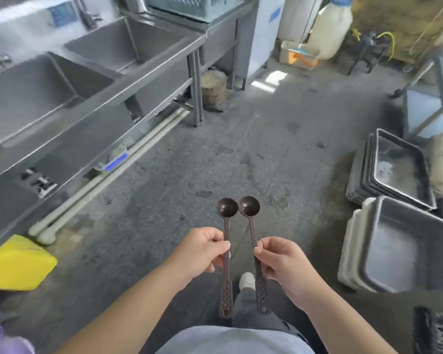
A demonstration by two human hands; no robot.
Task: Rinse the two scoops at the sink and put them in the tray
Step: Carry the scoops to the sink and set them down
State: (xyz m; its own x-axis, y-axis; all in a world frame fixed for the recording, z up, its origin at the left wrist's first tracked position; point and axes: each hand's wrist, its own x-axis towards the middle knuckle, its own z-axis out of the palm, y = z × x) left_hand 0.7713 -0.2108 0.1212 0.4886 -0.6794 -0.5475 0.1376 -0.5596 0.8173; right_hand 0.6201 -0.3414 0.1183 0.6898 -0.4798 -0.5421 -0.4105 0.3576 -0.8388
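I hold two dark long-handled scoops upright over the concrete floor, bowls side by side and almost touching. My left hand (202,251) pinches the handle of the left scoop (226,208). The right scoop (249,206) is gripped mid-handle by my right hand (281,264). A steel sink unit (92,98) with two basins runs along the left, well away from both hands. On the floor at the right stand stacked trays: a grey tray (404,246) on a white stack, and a metal tray stack (397,169) behind it.
Pale pipes (108,175) lie under the sink. A yellow object (16,261) sits at the lower left. A wooden block (213,89) stands by the sink leg. A white jug (330,29), a box and a metal cart (430,98) are further back.
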